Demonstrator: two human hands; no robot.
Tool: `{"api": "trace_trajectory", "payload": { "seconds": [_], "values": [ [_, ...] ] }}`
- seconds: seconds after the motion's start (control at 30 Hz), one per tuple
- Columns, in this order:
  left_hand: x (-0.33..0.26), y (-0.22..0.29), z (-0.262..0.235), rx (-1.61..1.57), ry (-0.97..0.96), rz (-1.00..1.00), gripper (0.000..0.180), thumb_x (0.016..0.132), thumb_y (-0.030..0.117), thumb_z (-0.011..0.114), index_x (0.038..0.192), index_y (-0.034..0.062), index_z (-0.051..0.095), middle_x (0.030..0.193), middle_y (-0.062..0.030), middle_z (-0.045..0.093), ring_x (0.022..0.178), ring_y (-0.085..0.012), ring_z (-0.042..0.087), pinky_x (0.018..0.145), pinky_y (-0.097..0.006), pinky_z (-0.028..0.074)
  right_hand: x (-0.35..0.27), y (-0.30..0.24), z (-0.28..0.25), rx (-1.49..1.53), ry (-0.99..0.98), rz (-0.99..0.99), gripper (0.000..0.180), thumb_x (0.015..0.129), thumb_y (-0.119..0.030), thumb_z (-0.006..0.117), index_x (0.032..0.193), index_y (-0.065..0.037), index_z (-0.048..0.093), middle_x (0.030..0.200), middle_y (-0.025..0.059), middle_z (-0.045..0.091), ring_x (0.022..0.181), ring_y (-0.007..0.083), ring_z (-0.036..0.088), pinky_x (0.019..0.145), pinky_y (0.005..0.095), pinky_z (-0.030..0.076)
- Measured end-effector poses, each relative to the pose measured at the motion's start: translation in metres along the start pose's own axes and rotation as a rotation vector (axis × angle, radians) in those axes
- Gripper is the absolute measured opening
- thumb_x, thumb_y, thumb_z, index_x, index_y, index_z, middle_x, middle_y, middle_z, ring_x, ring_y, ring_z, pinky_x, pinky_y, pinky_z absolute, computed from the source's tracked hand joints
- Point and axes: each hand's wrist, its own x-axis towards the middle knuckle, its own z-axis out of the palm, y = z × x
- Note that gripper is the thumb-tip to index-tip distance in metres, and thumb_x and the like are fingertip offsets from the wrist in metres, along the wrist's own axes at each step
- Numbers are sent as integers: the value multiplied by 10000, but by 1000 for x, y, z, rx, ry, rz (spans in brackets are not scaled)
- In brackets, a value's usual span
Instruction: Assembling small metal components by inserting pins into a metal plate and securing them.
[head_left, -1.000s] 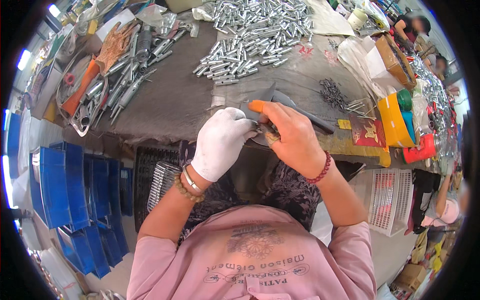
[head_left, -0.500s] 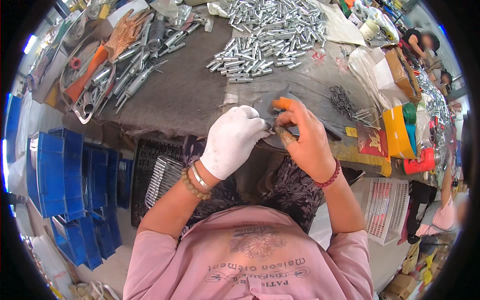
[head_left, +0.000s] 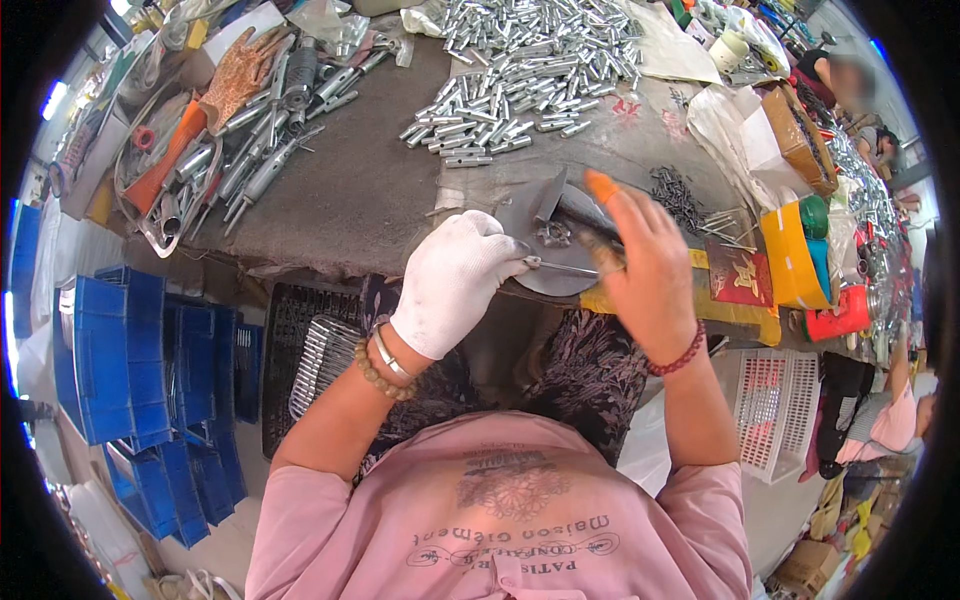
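Observation:
My left hand [head_left: 458, 280], in a white glove, pinches a thin metal rod [head_left: 565, 268] that points right over a round dark metal plate [head_left: 516, 212] at the table edge. A small metal piece sits at the rod's end by my fingertips. Several small metal bits [head_left: 553, 234] lie on the plate. A hammer's head [head_left: 550, 195] stands there too, its handle running right beneath my right hand [head_left: 645, 260]. That hand is bare, with an orange cover on one finger. Its fingers are stretched out, slightly blurred, near the rod's far end; whether they touch the handle is hidden.
A pile of short metal tubes [head_left: 530, 75] covers the far table. Dark small pins [head_left: 677, 200] lie right, by a red packet [head_left: 740, 275] and yellow container [head_left: 798, 255]. Tools and an orange-brown glove [head_left: 240, 80] lie far left. Blue bins [head_left: 118, 350] stand left; another person works far right.
My right hand has moved right and opened away from my left fingertips. The rod and the bits on the plate now show. My left hand has shifted slightly left.

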Motion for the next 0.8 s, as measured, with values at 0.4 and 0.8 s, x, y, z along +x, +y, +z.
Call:
{"api": "trace_trajectory", "payload": {
  "seconds": [0.4,0.8],
  "values": [
    [0,-3,2,-46,-8,-3,187,814,70,863,990,78,802,937,-81,679,925,-303,681,819,-418,552,-36,-8,-37,98,-78,131,569,789,60,750,1322,-140,756,1033,108,653,888,336,704,758,429,576],
    [0,-1,-1,-133,8,-1,201,810,26,864,995,65,792,950,-94,681,909,-302,679,817,-410,548,-40,-12,-32,156,-66,95,635,812,72,682,1384,-190,765,992,101,607,853,314,686,727,418,564]
  ]
}}
